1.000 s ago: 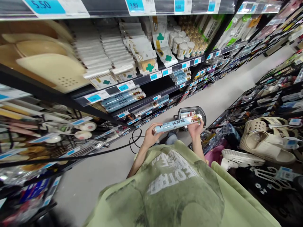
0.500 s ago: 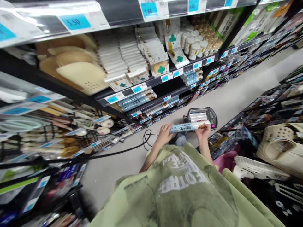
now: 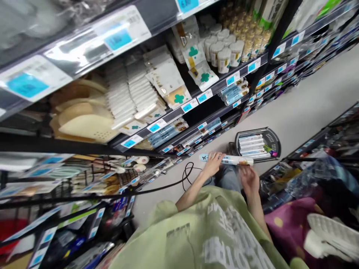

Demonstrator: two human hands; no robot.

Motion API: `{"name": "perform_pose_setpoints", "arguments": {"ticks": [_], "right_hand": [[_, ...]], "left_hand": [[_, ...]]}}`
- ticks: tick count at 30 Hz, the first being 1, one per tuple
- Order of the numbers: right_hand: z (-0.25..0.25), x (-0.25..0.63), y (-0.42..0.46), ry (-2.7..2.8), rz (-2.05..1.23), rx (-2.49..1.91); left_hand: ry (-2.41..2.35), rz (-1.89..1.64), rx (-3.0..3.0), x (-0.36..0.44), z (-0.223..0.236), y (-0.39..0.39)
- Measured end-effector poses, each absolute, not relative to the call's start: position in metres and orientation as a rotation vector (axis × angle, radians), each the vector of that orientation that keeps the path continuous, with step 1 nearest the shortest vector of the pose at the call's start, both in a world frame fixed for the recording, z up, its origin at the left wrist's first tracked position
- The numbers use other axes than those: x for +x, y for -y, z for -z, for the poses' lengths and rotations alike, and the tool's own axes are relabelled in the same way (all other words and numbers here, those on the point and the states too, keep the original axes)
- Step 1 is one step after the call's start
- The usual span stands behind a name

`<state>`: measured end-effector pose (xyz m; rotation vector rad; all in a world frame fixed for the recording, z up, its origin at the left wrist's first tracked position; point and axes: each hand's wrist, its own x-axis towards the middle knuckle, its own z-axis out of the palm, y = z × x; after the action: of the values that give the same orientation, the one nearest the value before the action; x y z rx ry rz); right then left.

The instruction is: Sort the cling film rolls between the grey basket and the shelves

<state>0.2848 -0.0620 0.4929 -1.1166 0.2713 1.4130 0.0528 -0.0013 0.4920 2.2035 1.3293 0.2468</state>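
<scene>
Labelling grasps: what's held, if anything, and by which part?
A printed roll: the left hand grips it near its left end; the right hand is at the other end, grip unclear.

A roll (image 3: pixel 231 160) in your left hand (image 3: pixel 214 164), its right end at your right hand (image 3: pixel 249 178), a basket (image 3: pixel 272 140) with more rolls (image 3: pixel 251 145) just beyond, a shelf (image 3: pixel 173 116) ahead-left, a cable (image 3: pixel 157 189) left of both hands.

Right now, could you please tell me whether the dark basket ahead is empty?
No, several white rolls lie side by side in the basket.
</scene>
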Motion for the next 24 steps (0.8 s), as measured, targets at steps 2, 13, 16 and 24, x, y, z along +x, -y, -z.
{"name": "perform_pose_setpoints", "arguments": {"ticks": [2, 13, 16, 24], "right_hand": [[-0.468, 0.292, 0.079, -0.32, -1.48, -1.145], [-0.411, 0.321, 0.099, -0.702, -1.533, -1.212], [-0.411, 0.328, 0.089, -0.711, -1.532, -1.252], [-0.418, 0.355, 0.079, -0.668, -1.544, -1.271]], "left_hand": [[-1.427, -0.213, 2.209, 0.045, -0.484, -0.031], [-1.987, -0.599, 1.938, -0.014, -0.434, -0.219], [-2.025, -0.6, 1.903, -0.022, -0.424, -0.251], [-2.337, -0.128, 1.828, -0.03, -0.427, -0.31]]}}
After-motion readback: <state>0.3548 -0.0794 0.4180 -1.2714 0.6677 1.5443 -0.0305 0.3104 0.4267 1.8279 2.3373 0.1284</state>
